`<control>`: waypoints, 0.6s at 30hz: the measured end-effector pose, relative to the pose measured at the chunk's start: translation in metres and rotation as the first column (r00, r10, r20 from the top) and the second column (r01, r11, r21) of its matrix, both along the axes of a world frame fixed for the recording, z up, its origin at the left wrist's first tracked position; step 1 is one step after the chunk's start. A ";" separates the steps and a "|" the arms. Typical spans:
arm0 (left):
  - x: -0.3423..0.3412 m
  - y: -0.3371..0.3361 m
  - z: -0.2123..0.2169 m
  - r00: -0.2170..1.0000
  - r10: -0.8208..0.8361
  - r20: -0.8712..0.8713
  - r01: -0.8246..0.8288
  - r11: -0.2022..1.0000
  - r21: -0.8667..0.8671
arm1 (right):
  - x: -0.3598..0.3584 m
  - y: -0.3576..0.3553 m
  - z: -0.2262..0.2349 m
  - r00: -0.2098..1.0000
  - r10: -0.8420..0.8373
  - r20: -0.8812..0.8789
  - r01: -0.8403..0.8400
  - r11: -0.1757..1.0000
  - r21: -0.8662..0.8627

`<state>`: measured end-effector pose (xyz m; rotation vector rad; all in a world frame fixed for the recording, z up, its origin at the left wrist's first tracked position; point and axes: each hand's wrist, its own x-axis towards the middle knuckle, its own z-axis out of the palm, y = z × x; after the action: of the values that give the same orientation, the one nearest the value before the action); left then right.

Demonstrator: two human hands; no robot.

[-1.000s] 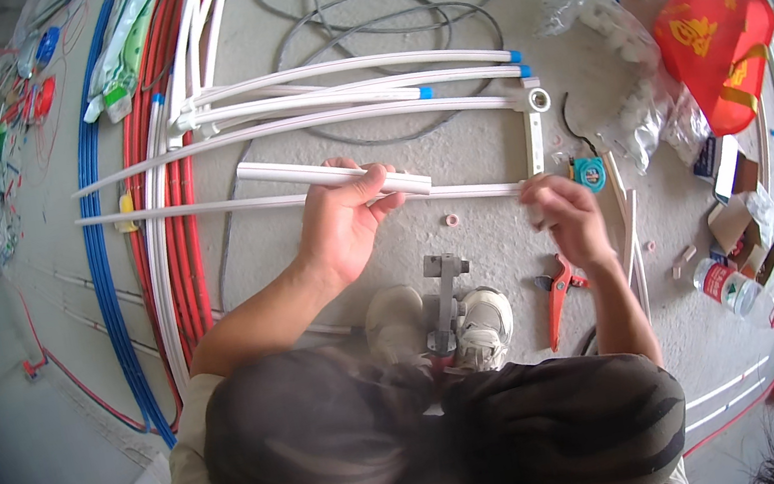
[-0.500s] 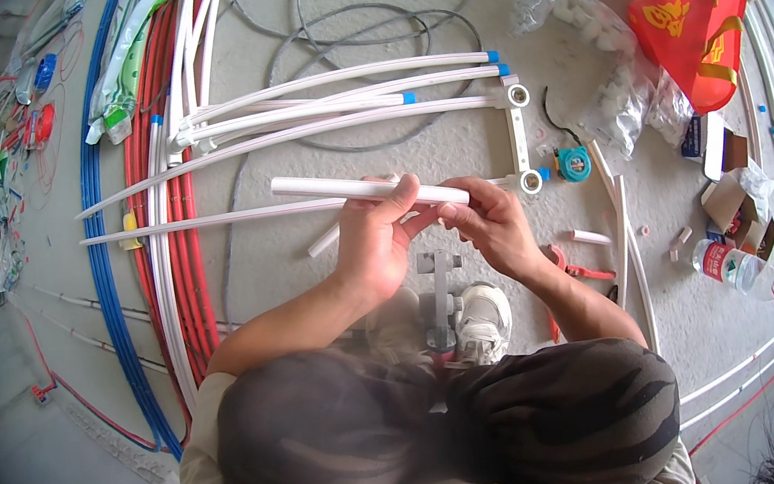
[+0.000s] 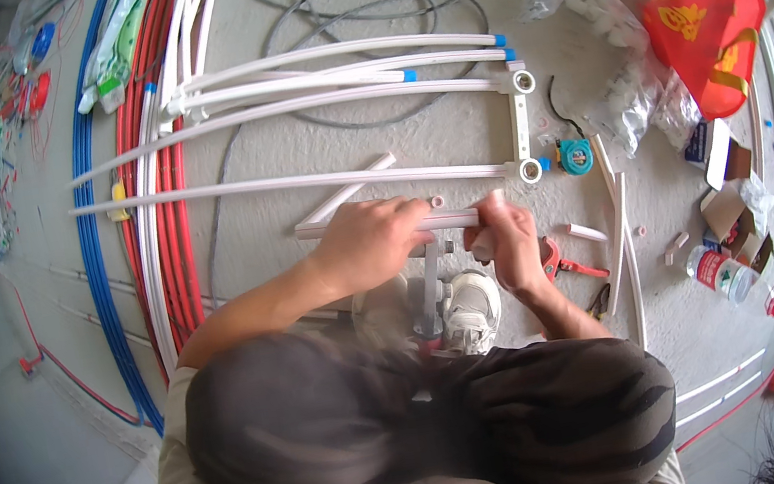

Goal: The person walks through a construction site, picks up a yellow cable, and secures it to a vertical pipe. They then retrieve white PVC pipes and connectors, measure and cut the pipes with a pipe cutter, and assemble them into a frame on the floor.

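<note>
A short white plastic pipe [image 3: 452, 219] lies level across my lap, above my shoes. My left hand [image 3: 372, 241] is closed over it from above, and the pipe's left end sticks out past the wrist. My right hand [image 3: 510, 241] is closed round its right end. Something small and pale shows at the right fingers; its kind cannot be made out. Below the pipe, between my shoes, stands a grey metal tool [image 3: 429, 286] with round heads. Just beyond the left hand, another white pipe piece [image 3: 358, 186] lies slanted on the floor.
Long white pipes [image 3: 327, 182] run to a white bracket with two round fittings [image 3: 521, 124]. To the right are a teal tape measure [image 3: 574, 157], a red-handled pipe cutter [image 3: 573, 265], a red bag [image 3: 704, 40] and a plastic bottle [image 3: 721, 273]. Blue pipes [image 3: 97, 278] and red pipes [image 3: 180, 275] line the left.
The pipe has come down and turned from tilted to nearly level. My left hand has rolled over on top of it, and my right hand now wraps its end rather than pinching it.
</note>
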<state>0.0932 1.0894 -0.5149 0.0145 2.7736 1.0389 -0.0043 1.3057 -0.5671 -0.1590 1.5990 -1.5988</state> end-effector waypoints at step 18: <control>0.073 -0.037 -0.086 0.952 0.111 0.284 -0.125 0.992 0.029 | 0.046 0.046 -0.066 0.824 -0.020 0.567 -0.013 0.998 0.054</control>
<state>0.1666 1.0529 -0.6008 -0.2751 2.5167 1.0426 0.0419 1.3522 -0.6326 0.3298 1.1658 -1.4217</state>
